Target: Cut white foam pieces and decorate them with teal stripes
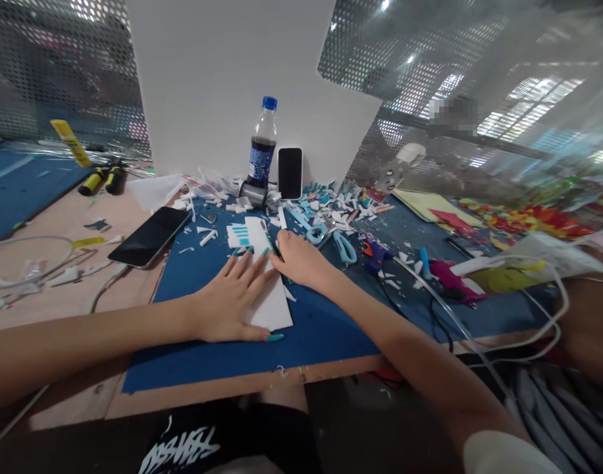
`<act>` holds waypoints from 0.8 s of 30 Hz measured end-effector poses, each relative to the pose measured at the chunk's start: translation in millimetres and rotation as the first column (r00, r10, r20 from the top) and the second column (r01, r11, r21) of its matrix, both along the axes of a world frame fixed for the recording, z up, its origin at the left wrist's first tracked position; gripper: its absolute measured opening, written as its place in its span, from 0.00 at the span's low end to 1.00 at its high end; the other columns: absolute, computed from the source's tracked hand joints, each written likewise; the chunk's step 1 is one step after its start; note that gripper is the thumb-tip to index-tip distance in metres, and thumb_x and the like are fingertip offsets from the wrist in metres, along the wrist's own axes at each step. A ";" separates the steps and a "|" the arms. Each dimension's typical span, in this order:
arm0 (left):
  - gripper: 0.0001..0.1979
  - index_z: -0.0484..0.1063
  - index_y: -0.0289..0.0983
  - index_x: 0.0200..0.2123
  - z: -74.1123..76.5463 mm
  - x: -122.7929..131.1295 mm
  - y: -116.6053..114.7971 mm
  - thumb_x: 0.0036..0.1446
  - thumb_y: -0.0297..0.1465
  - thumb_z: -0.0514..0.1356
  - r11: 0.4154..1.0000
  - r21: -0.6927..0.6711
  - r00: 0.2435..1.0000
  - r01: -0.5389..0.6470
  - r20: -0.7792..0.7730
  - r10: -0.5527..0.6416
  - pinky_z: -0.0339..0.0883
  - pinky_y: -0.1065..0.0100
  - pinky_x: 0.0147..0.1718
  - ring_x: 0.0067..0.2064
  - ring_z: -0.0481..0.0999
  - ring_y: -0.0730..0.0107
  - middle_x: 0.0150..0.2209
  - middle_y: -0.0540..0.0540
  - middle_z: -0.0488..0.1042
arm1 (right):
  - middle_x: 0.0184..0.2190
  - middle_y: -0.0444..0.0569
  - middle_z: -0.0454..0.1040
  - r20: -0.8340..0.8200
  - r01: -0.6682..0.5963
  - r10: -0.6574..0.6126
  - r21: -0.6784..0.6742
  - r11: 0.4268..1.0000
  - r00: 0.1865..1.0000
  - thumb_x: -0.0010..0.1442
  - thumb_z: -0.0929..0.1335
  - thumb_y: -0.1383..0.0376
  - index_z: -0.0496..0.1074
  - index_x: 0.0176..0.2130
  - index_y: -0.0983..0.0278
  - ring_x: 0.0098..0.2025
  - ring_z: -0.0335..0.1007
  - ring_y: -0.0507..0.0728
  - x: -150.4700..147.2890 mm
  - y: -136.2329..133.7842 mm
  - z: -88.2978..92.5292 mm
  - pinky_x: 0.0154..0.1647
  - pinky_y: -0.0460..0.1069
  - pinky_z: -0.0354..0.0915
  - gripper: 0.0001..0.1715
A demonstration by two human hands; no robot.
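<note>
A white sheet (272, 308) lies on the blue mat (321, 336). My left hand (232, 296) rests flat across its left side with the fingers spread. My right hand (301, 259) is closed at the sheet's right edge, around a slim dark green tool (270, 241) whose kind I cannot make out. Just beyond my left fingertips is a small white piece with blue strips (240, 235). Blue-handled scissors (344, 247) lie to the right of my right hand.
A bottle (262, 155) and an upright phone (290, 173) stand behind, among white and blue scraps. Another phone (149, 237) lies left. A blue glue gun (377, 257) with cables lies right. A person's arm (585, 329) is at the far right.
</note>
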State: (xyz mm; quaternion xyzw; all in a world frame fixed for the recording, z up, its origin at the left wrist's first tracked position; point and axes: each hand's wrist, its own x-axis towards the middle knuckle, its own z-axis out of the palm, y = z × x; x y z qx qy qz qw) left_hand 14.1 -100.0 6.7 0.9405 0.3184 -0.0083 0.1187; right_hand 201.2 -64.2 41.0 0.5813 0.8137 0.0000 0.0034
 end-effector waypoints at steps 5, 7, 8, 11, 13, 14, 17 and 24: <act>0.50 0.41 0.33 0.68 5.9 2.2 -6.5 0.53 0.62 0.45 0.999 -0.029 0.999 0.018 0.051 -0.017 0.38 0.30 0.59 0.67 0.32 0.28 0.69 0.31 0.35 | 0.41 0.66 0.71 -0.026 0.020 -0.020 -0.004 1.000 0.999 0.59 0.61 0.72 0.63 0.44 0.76 0.41 0.69 0.63 8.3 24.0 -7.4 0.38 0.51 0.60 0.13; 0.49 0.42 0.33 0.68 9.6 3.0 -11.6 0.54 0.61 0.45 0.998 -0.055 0.997 0.027 0.067 -0.023 0.38 0.30 0.58 0.67 0.33 0.28 0.69 0.31 0.36 | 0.40 0.65 0.72 -0.061 0.014 -0.015 -0.016 1.000 0.998 0.58 0.62 0.74 0.62 0.44 0.75 0.40 0.70 0.62 15.4 29.1 -7.6 0.38 0.51 0.61 0.13; 0.48 0.42 0.34 0.68 11.1 3.3 -15.1 0.55 0.61 0.45 0.997 -0.067 0.996 0.037 0.078 -0.032 0.39 0.30 0.58 0.67 0.34 0.28 0.69 0.31 0.37 | 0.39 0.64 0.72 -0.086 0.014 -0.015 -0.018 1.000 0.996 0.58 0.62 0.74 0.62 0.45 0.76 0.39 0.70 0.61 18.5 30.5 -7.4 0.37 0.50 0.61 0.13; 0.46 0.42 0.36 0.68 13.4 3.5 -26.4 0.56 0.60 0.45 0.992 -0.090 0.991 0.092 0.106 -0.082 0.41 0.30 0.58 0.67 0.35 0.29 0.69 0.32 0.38 | 0.40 0.62 0.71 -0.185 0.025 -0.027 -0.011 1.000 0.982 0.61 0.61 0.72 0.59 0.49 0.76 0.39 0.70 0.59 25.6 31.8 -6.2 0.39 0.51 0.63 0.16; 0.44 0.42 0.37 0.68 13.4 2.3 -30.3 0.57 0.58 0.46 0.991 -0.063 0.984 0.121 0.142 -0.111 0.44 0.32 0.58 0.67 0.38 0.31 0.69 0.32 0.39 | 0.42 0.61 0.69 -0.255 0.030 -0.034 -0.018 0.999 0.966 0.63 0.58 0.71 0.57 0.52 0.75 0.38 0.71 0.57 30.0 31.6 -4.4 0.39 0.50 0.64 0.17; 0.43 0.43 0.38 0.68 13.0 1.0 -29.7 0.58 0.57 0.47 0.992 -0.032 0.979 0.118 0.170 -0.111 0.46 0.34 0.59 0.68 0.41 0.34 0.69 0.33 0.41 | 0.43 0.61 0.69 -0.283 0.028 -0.035 -0.028 0.999 0.959 0.64 0.57 0.70 0.56 0.53 0.74 0.37 0.71 0.55 32.6 31.4 -3.1 0.38 0.50 0.65 0.18; 0.34 0.51 0.36 0.65 11.0 -7.0 -16.3 0.62 0.49 0.48 0.996 0.086 0.967 0.025 0.249 -0.046 0.51 0.42 0.61 0.67 0.50 0.43 0.67 0.34 0.51 | 0.42 0.56 0.68 -0.391 -0.022 -0.017 -0.095 0.995 0.920 0.66 0.55 0.69 0.54 0.56 0.70 0.31 0.71 0.52 42.6 30.6 2.1 0.34 0.48 0.66 0.20; 0.42 0.41 0.53 0.67 3.9 -22.6 20.8 0.55 0.58 0.52 0.994 0.001 0.986 0.107 0.128 -0.106 0.45 0.30 0.57 0.67 0.39 0.29 0.70 0.38 0.30 | 0.35 0.49 0.68 -0.579 -0.151 0.003 -0.208 0.966 0.816 0.66 0.58 0.63 0.59 0.59 0.66 0.24 0.65 0.50 60.4 23.9 10.6 0.26 0.47 0.63 0.24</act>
